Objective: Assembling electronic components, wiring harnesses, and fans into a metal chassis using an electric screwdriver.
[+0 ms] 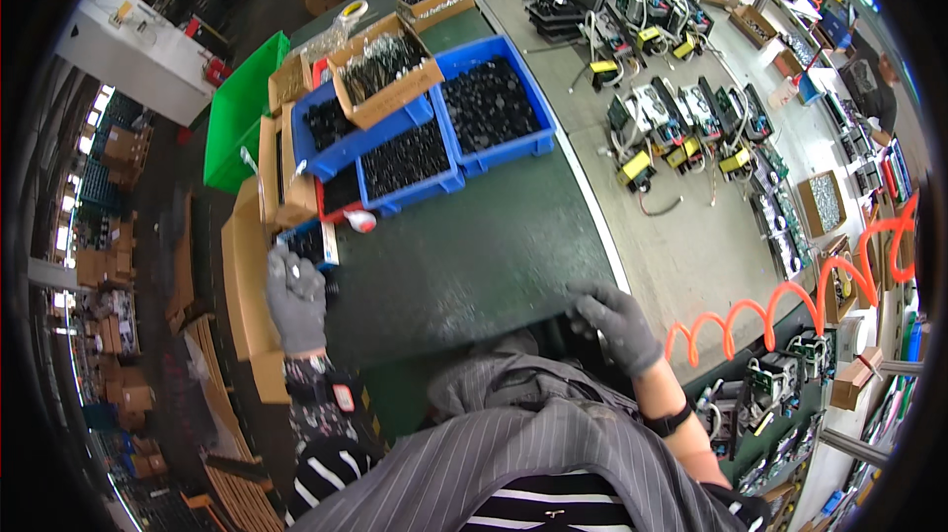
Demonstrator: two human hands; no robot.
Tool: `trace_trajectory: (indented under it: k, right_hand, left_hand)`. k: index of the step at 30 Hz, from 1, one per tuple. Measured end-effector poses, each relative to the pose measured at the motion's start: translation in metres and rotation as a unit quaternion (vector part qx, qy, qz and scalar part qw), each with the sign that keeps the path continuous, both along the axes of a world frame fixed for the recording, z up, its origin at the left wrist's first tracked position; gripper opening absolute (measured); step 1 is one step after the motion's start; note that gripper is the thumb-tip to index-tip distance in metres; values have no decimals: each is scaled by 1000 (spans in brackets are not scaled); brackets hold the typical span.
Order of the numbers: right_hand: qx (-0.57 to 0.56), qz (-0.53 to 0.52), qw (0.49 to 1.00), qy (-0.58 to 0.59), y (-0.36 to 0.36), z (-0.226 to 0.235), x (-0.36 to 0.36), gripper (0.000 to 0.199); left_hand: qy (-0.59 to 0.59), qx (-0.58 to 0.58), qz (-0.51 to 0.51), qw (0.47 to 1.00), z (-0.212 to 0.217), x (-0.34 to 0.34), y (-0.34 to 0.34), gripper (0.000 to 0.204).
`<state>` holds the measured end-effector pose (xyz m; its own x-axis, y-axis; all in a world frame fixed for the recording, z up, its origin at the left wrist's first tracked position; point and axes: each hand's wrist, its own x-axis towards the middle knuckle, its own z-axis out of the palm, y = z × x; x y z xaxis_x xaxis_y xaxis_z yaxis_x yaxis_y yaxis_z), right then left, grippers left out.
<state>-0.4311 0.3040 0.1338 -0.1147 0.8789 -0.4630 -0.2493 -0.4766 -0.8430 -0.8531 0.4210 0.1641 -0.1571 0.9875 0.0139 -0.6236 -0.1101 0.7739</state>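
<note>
My left hand point(297, 301), in a grey glove, is at the table's left edge beside a small blue box point(307, 244) of black parts. Its fingers are curled together, with a tiny pale spot at them; what they hold I cannot make out. At the near right edge of the dark green tabletop point(464, 255), my right hand point(620, 327), also gloved in grey, has its fingers bent. A small shiny bit shows under these fingers, too small to name.
Blue bins point(494, 152) of black parts stand ahead, with a cardboard box point(390, 105) of thin parts resting on them. A green bin point(229, 132) is at far left. Wired assemblies point(671, 122) lie on the bench at right. An orange coiled hose point(780, 297) stretches across the right side.
</note>
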Motion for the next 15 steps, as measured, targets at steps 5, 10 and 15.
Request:
trace_trajectory:
  k: [5, 10, 15]
  right_hand:
    - [114, -48, 992, 13, 191, -28, -48, 47]
    - [98, -9, 985, 140, 393, -79, -76, 58]
    - [88, 4, 990, 110, 524, -162, -111, 55]
  left_hand:
    - [-48, 0, -7, 999, -15, -53, 18, 12]
    - [-64, -42, 45, 996, -27, -85, 14, 15]
    - [5, -73, 93, 993, -34, -104, 6, 14]
